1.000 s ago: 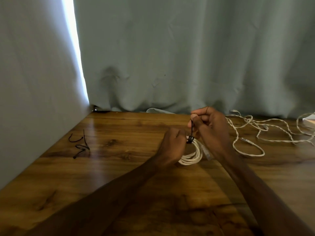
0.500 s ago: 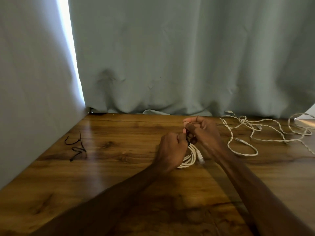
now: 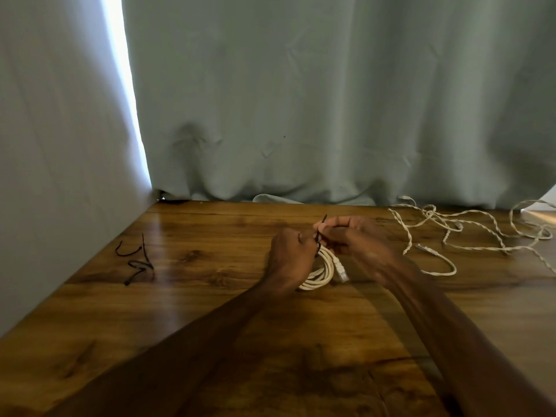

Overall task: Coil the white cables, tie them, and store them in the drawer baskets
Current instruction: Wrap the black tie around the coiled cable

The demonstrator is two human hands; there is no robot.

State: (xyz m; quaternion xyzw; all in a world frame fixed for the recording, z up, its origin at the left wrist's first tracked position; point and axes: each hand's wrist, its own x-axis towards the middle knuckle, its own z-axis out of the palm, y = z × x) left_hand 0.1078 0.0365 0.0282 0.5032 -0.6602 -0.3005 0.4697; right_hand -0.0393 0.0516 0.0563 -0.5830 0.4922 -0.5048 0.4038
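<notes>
A coiled white cable (image 3: 321, 273) lies on the wooden table (image 3: 210, 296) in the middle of the head view, its plug end sticking out to the right. My left hand (image 3: 288, 260) grips the coil's upper left side. My right hand (image 3: 352, 236) pinches a thin black tie (image 3: 319, 233) that wraps the top of the coil, its free end pointing up. Loose white cables (image 3: 451, 233) sprawl uncoiled on the table to the right.
Several spare black ties (image 3: 137, 261) lie on the table at the left, near a grey-green wall. A grey-green curtain (image 3: 331, 115) hangs along the table's far edge. A pale object (image 3: 541, 213) shows at the far right edge.
My right hand has shifted the black tie's end from pointing straight up above the coil to a lower, slanted pinch. Both hands stay on the coil.
</notes>
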